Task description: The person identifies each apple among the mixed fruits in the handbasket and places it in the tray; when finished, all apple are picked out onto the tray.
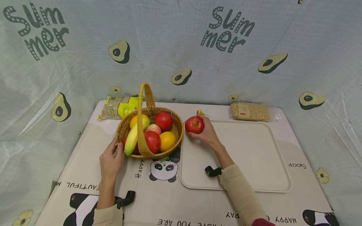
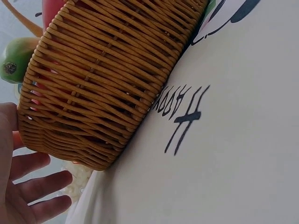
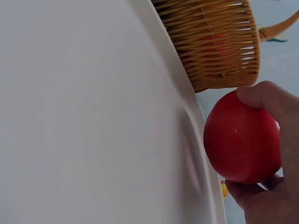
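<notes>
A wicker basket (image 1: 177, 141) with a tall arched handle stands left of the middle of the table. In it are a banana (image 1: 131, 140), red apples (image 1: 163, 121), oranges (image 1: 168, 141) and a speckled peach (image 1: 153, 128). At the basket's left edge, my left hand (image 1: 111, 162) holds the rim between thumb and forefinger; the other fingers (image 2: 44, 185) spread loosely beside the wicker. My right hand (image 1: 207, 132) grips another red apple (image 1: 194, 125) above the tray's back left corner, just right of the basket. Its thumb and fingers lie on opposite sides of the apple (image 3: 243, 137).
A shallow beige tray (image 1: 243, 157) covers the right part of the table. Behind the basket lies a yellow-labelled clear bag (image 1: 120, 107), and a bag of grains (image 1: 250, 112) sits at the back right. A small yellow item (image 1: 200, 112) is behind the held apple.
</notes>
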The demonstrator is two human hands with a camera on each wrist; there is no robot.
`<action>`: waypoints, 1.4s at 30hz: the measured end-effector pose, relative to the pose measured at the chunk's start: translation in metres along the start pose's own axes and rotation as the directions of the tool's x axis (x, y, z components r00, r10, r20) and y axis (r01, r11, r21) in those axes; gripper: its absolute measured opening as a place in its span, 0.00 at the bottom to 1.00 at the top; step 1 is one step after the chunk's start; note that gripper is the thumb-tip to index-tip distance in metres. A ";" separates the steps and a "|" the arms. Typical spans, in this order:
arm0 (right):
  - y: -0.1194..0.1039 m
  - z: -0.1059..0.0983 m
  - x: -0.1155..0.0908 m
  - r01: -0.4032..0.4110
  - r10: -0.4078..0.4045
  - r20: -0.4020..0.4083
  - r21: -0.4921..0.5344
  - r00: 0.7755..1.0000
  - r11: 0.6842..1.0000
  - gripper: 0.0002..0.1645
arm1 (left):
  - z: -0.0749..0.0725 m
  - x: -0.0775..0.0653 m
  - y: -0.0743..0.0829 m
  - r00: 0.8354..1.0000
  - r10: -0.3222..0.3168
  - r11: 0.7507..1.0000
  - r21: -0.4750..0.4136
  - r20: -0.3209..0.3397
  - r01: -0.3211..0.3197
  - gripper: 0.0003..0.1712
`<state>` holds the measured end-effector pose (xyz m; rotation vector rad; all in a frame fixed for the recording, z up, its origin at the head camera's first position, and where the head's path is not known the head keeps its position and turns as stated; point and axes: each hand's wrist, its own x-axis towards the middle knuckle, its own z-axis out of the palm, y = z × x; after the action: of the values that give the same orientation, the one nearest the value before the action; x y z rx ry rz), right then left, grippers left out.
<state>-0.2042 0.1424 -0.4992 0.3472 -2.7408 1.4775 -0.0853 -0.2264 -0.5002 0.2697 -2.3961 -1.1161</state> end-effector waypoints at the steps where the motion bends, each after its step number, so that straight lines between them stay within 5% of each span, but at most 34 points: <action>1: 0.001 0.000 0.000 -0.005 0.005 0.005 -0.005 1.000 1.000 0.54 | 0.000 0.000 0.000 1.000 -0.003 1.000 -0.002 0.002 0.003 0.25; 23: 0.006 0.004 0.007 -0.110 0.112 0.076 -0.028 0.991 0.994 0.54 | 0.000 -0.001 -0.002 0.998 -0.055 0.998 0.004 0.038 0.055 0.27; 30: 0.007 0.004 0.007 -0.100 0.102 0.066 -0.019 0.993 0.995 0.55 | 0.000 0.000 -0.003 1.000 -0.005 1.000 -0.029 0.006 0.005 0.25; 42: -0.010 -0.009 0.010 0.002 -0.002 0.002 0.004 1.000 1.000 0.53 | 0.000 0.000 -0.003 0.999 -0.025 0.999 -0.031 0.021 0.026 0.26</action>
<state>-0.2125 0.1425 -0.4852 0.3514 -2.7384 1.4835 -0.0855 -0.2290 -0.5023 0.2802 -2.3972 -1.1715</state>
